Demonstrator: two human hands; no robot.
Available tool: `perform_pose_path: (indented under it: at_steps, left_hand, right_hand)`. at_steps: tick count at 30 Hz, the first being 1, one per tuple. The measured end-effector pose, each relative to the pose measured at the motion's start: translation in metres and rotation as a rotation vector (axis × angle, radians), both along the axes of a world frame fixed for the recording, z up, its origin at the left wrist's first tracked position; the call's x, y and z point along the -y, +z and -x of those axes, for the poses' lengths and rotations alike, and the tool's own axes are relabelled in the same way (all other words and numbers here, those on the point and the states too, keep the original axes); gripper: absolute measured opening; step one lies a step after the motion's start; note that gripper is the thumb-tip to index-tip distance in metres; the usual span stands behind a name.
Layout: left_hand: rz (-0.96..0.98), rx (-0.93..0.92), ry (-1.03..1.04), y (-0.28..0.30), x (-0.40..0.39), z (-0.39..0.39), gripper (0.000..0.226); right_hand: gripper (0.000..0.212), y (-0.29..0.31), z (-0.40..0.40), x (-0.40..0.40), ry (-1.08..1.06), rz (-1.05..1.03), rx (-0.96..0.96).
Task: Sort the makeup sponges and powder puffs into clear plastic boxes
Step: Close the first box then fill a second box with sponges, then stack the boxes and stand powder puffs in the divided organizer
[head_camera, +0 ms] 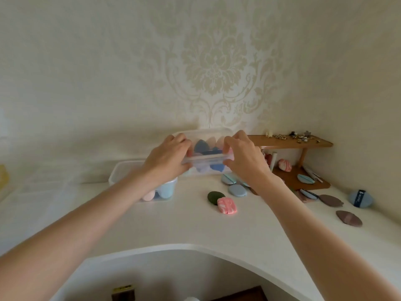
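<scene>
Both hands up at the far clear box (206,148) against the wall — left hand (167,159) and right hand (245,157) curled round its two ends, fingers pinching rim and lid. Sponges inside, blue and pink. Likely light, thin-walled, a bit flexible and slick — best held at the stiff corners. Below the right wrist, loose puffs: a green puff (215,197), a pink marbled puff (227,205).

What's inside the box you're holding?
Blue and pink sponges fill the box. The left hand and right hand cover both ends, hiding anything there.
</scene>
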State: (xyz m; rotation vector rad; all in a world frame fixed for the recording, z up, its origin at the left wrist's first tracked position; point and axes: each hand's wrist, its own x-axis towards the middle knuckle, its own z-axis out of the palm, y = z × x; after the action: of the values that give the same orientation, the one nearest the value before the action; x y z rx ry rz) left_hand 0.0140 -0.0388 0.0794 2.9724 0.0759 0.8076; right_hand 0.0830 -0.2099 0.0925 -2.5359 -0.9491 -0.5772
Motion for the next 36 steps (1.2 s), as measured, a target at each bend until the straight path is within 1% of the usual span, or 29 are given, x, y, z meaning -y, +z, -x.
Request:
perform_pose_path:
  at_steps: [2,6,11,13,15,17,19,21,22,23,24,26,28,31,34,36]
  left_hand:
    - [0.024,0.036,0.052,0.014,-0.02,0.015,0.021]
    - [0.061,0.041,0.18,0.017,-0.058,0.05,0.019]
    - [0.088,-0.029,0.354,-0.012,-0.085,0.08,0.025]
    - [0.107,0.021,0.398,-0.023,-0.09,0.087,0.029]
    - [0.137,0.093,0.448,-0.031,-0.093,0.094,0.033]
    - [0.143,0.068,0.536,-0.036,-0.098,0.1,0.037]
    - [0.161,-0.09,0.692,-0.041,-0.106,0.103,0.047]
    - [0.231,-0.274,0.851,-0.046,-0.115,0.11,0.054]
    - [0.256,-0.35,0.909,-0.05,-0.119,0.113,0.056]
    - [0.247,-0.417,0.948,-0.053,-0.124,0.116,0.055]
    - [0.216,-0.461,0.966,-0.057,-0.127,0.118,0.052]
    - [0.155,-0.479,0.955,-0.061,-0.131,0.121,0.044]
    - [0.16,-0.436,0.933,-0.059,-0.133,0.126,0.038]
    - [0.187,-0.346,0.896,-0.048,-0.126,0.133,0.034]
    - [0.131,-0.234,0.823,-0.025,-0.111,0.139,0.026]
    - [0.063,-0.155,0.768,-0.006,-0.1,0.141,0.023]
  right_hand:
    - [0.017,0.007,0.009,-0.022,0.045,-0.055,0.01]
    - [0.018,0.0,0.028,-0.072,0.113,-0.142,-0.1]
    - [0.023,-0.023,0.05,-0.113,0.109,-0.092,-0.152]
    - [0.025,-0.028,0.05,-0.118,0.114,-0.093,-0.152]
    - [0.032,-0.034,0.046,-0.119,0.164,-0.131,-0.174]
    - [0.052,-0.04,0.039,-0.116,0.204,-0.244,-0.299]
    - [0.074,-0.046,0.031,-0.112,0.202,-0.36,-0.574]
    - [0.086,-0.058,0.026,-0.11,0.264,-0.435,-0.873]
    - [0.086,-0.064,0.024,-0.111,0.306,-0.48,-0.978]
    - [0.082,-0.07,0.022,-0.112,0.333,-0.52,-1.035]
    - [0.075,-0.074,0.021,-0.114,0.335,-0.541,-1.043]
    - [0.062,-0.079,0.021,-0.118,0.305,-0.544,-1.009]
    - [0.056,-0.082,0.019,-0.121,0.306,-0.543,-1.025]
    - [0.052,-0.082,0.015,-0.122,0.343,-0.575,-1.1]
    - [0.053,-0.082,0.014,-0.122,0.356,-0.7,-1.18]
    - [0.051,-0.082,0.016,-0.123,0.358,-0.75,-1.181]
